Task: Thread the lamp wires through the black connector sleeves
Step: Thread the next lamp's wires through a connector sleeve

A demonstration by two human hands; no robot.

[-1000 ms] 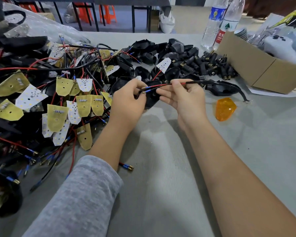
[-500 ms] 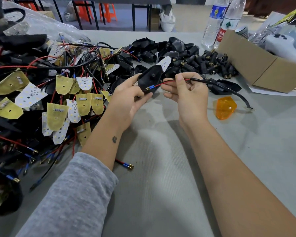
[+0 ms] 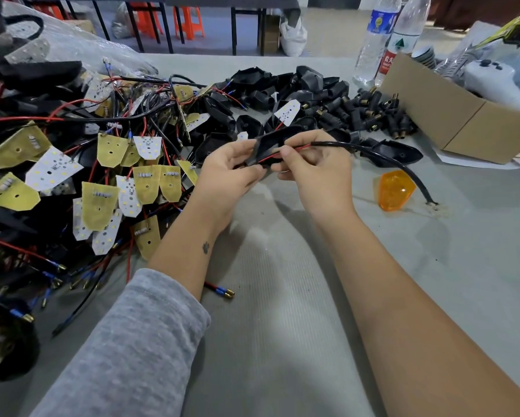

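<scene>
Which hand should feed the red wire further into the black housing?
Right hand: it already pinches the red wire beside the housing, which the left hand grips.

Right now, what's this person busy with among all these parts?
A person is assembling small lamps by hand. The left hand holds a black housing, while the right hand pinches a red wire that leads into it. The wire's black cable trails right, past an orange lens. LED boards and black connector sleeves lie piled on the table.
</scene>
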